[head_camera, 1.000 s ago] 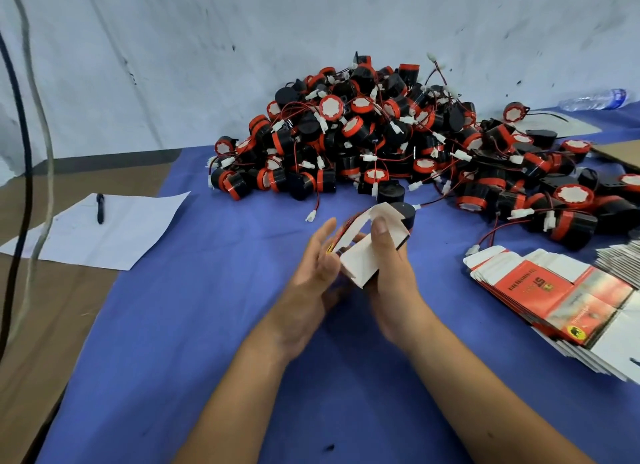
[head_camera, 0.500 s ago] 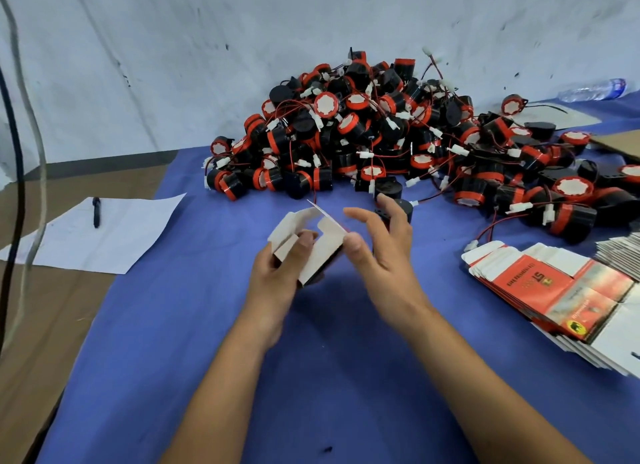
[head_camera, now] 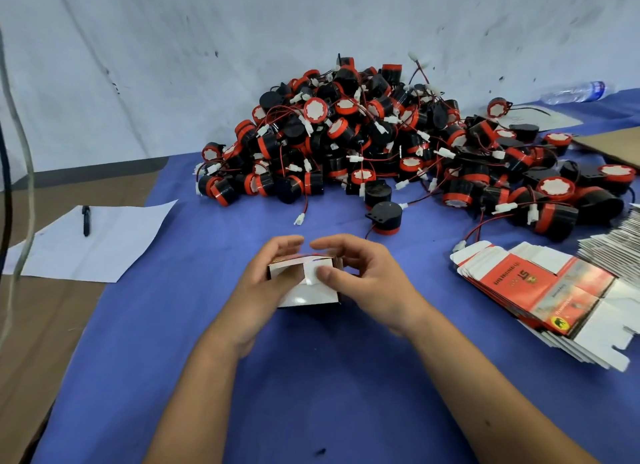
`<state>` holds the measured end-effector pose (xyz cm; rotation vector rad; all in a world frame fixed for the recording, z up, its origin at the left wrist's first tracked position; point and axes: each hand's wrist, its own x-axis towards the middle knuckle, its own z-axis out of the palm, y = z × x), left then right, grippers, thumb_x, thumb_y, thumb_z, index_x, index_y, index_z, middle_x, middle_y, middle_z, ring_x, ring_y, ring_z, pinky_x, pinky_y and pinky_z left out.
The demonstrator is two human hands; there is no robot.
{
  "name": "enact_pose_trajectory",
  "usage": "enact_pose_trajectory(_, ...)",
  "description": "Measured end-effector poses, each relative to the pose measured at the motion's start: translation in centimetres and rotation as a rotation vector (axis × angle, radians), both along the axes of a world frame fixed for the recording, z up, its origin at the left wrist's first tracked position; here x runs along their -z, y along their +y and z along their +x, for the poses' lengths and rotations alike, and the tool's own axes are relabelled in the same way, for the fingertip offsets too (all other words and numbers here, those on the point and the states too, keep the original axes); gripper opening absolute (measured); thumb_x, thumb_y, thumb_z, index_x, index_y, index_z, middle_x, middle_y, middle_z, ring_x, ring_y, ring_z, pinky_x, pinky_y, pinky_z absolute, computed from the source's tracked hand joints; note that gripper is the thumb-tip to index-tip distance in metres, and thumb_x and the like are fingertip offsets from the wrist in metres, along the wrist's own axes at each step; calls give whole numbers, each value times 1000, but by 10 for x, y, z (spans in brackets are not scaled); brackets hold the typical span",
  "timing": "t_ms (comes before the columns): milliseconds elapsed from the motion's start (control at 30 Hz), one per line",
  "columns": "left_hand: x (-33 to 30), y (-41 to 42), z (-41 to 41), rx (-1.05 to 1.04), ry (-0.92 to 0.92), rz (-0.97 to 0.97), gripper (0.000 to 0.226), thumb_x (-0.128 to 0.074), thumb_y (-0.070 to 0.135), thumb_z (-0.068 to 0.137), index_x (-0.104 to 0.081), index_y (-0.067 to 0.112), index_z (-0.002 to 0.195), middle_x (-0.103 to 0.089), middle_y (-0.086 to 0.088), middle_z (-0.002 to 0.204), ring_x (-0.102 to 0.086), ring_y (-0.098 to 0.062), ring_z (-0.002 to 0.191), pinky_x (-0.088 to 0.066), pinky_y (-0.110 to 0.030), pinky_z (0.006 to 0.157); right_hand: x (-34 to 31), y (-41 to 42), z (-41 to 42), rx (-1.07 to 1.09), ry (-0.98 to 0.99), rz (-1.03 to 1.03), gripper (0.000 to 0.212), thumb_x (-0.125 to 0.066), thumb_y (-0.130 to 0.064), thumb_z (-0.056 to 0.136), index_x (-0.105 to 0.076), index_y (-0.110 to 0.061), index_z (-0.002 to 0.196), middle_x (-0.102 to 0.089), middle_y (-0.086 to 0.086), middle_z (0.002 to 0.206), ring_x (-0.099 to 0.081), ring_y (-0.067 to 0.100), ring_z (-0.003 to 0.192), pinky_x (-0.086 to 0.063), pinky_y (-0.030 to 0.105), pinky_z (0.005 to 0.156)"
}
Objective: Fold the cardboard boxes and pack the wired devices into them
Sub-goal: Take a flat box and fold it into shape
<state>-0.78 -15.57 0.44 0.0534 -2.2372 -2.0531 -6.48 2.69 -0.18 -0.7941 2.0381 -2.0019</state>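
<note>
A small white cardboard box (head_camera: 311,292) with a red edge sits between my hands over the blue cloth, its white flaps facing me. My left hand (head_camera: 268,280) grips its left side, fingers curled over the top. My right hand (head_camera: 360,273) holds the right side, thumb pressing on the front flap. A large pile of black and red wired devices (head_camera: 381,141) lies behind. One loose device (head_camera: 386,218) stands just beyond the box. A stack of flat red and white boxes (head_camera: 540,290) lies at the right.
The blue cloth (head_camera: 311,394) covers the table. A white sheet of paper (head_camera: 97,242) with a black pen (head_camera: 86,219) lies at the left on brown cardboard. A plastic bottle (head_camera: 575,91) lies at the far right by the wall. Cables hang at the left edge.
The box has gone from open, spread flaps to a squared shape with flaps folded in. Both hands have come down and closed around it, the right hand returning to the box.
</note>
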Motion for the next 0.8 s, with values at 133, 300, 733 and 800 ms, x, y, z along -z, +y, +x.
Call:
enact_pose_trajectory(133, -3, 14, 0, -96, 49, 208, 56, -77, 42, 71, -64, 53, 124, -60, 3, 140, -53, -10, 136, -48, -40, 109, 5, -11, 6, 93, -43, -136, 36, -74, -26, 83, -70, -33, 118, -58, -7, 82, -57, 10, 79, -50, 22, 72)
enact_pose_trajectory(300, 2, 51, -5, -438, 68, 361, 47, -69, 42, 84, -58, 37, 130, -54, -3, 149, -49, -26, 142, -39, -53, 119, 5, -21, 13, 317, -64, -292, 38, -69, -19, 85, -61, -26, 121, -55, -1, 83, -58, 12, 79, -54, 29, 72)
enact_pose_trajectory(733, 6, 48, -13, -296, 124, 606, 42, -51, 4, 102, -51, 20, 141, -64, -25, 131, -68, -39, 115, -57, -55, 97, 10, -42, 28, 279, 493, 178, 75, -56, -13, 97, -27, -44, 159, -50, -9, 141, -48, 12, 132, -29, 50, 121)
enact_pose_trajectory(800, 5, 45, -15, -335, 124, 525, 42, -56, 5, 102, -50, 21, 140, -64, -27, 131, -64, -49, 119, -50, -66, 103, 11, -42, 28, 164, 511, 118, 74, -54, -1, 94, -39, -38, 156, -41, -1, 150, -42, 21, 141, -36, 50, 116)
